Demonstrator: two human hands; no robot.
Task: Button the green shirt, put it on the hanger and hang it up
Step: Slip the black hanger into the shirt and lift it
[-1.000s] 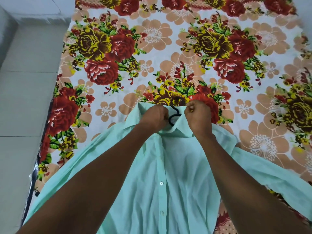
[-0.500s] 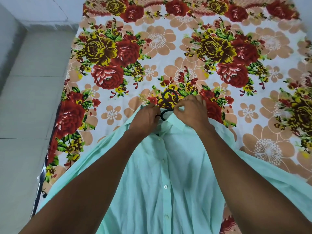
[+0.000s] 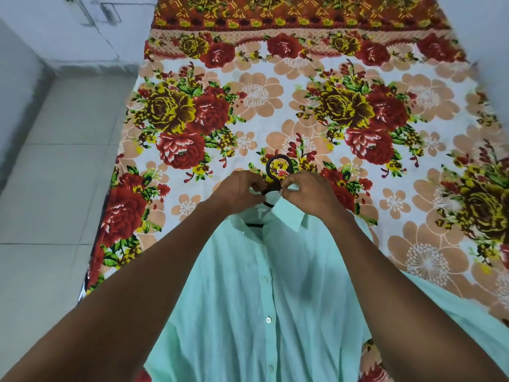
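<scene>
The pale green shirt [image 3: 256,299] lies front up on the flowered bed sheet, its placket buttoned down the middle. A black hanger [image 3: 278,164] sits inside it; the hook sticks out past the collar and a bit of the bar shows in the neck opening. My left hand [image 3: 237,193] pinches the left side of the collar at the neck. My right hand [image 3: 305,191] pinches the right collar tip beside the hook's stem. Both hands meet at the collar, fingers curled on the fabric.
The flowered bed sheet [image 3: 316,106] covers the bed ahead and to the right. Grey floor tiles [image 3: 55,188] run along the left of the bed, with a white wall [image 3: 68,28] at the far left corner. The shirt's sleeves spread toward both lower corners.
The hanger's hook has come further out above the collar. Both hands have shifted up along the collar toward the hook, and the view has tilted further up the bed.
</scene>
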